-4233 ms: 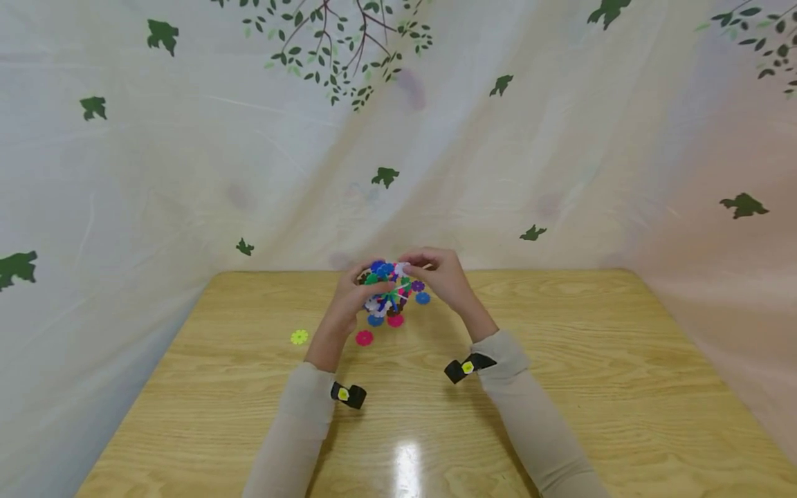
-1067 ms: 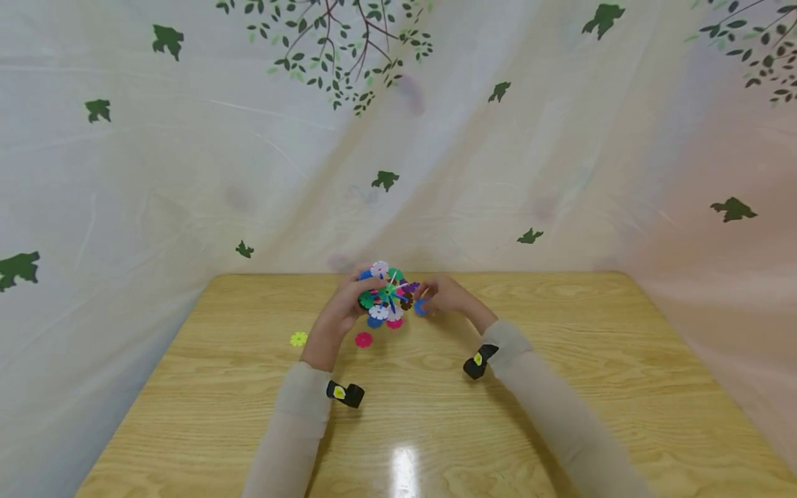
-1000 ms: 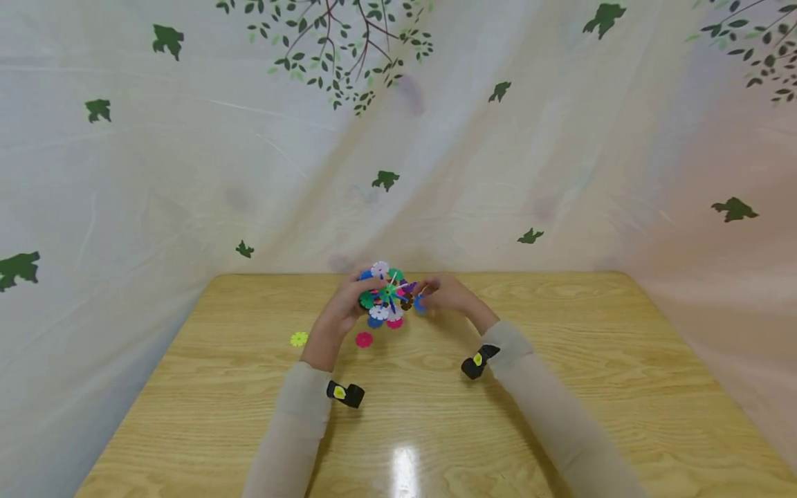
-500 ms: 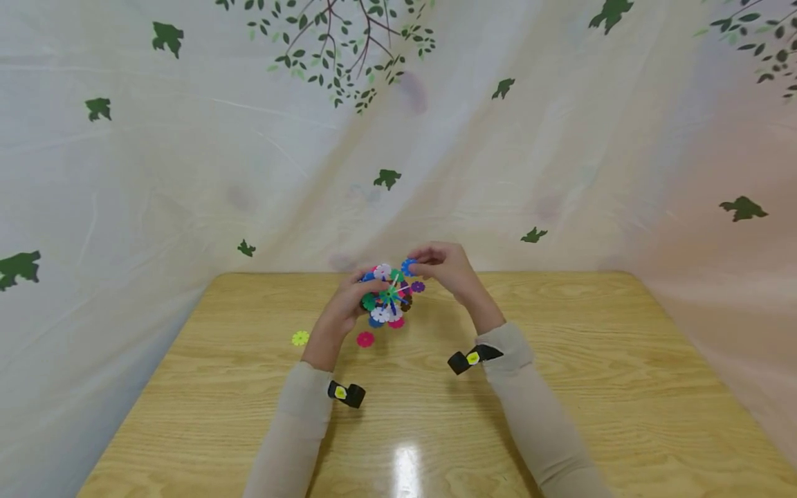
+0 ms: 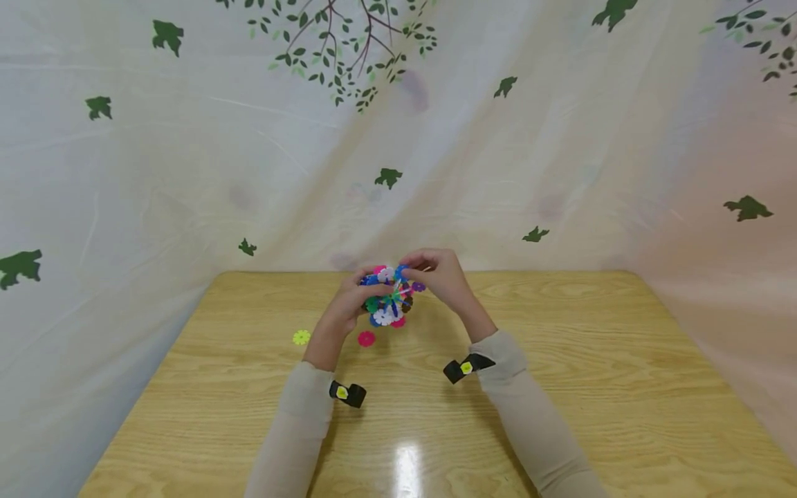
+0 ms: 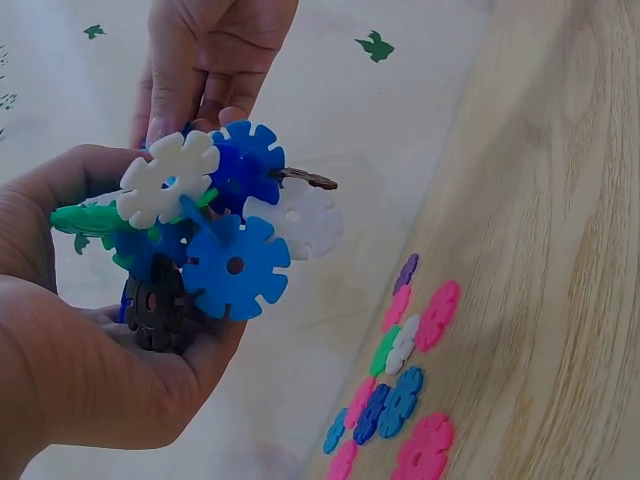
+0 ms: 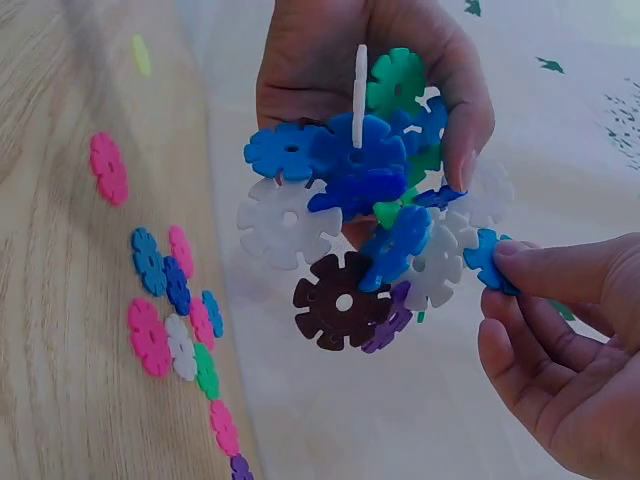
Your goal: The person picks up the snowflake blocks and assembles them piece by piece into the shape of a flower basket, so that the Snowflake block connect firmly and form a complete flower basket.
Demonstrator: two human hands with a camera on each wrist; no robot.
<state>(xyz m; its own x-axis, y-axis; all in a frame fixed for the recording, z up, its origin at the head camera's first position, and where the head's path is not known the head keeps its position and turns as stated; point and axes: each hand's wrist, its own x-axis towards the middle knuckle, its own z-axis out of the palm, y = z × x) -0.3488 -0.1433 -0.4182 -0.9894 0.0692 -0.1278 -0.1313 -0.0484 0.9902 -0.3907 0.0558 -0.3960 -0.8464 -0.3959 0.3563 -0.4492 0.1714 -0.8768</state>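
My left hand (image 5: 341, 304) grips a ball-shaped cluster of interlocking notched flower discs (image 7: 345, 165), with thumb and fingers around its side. White, blue, green, dark brown and purple discs stick out of it at many angles, clear of the table. Between thumb and fingers my right hand (image 7: 575, 330) pinches a single blue notched disc (image 7: 488, 262). That disc's free edge sits right at a white disc (image 7: 437, 265) on the cluster. In the left wrist view, the right hand is behind the cluster and its disc is mostly hidden.
Several loose discs lie on the wooden table (image 5: 560, 387) below the cluster, among them a pink disc (image 5: 366, 339) and a purple disc (image 5: 419, 286). A yellow disc (image 5: 301, 337) lies left of the left forearm. Behind the table hangs a pale curtain (image 5: 299, 173).
My right hand picked up a blue disc from the table right of the cluster, raised it, and brought it leftward to the cluster's upper edge. The left hand keeps its grip, the cluster turned slightly.
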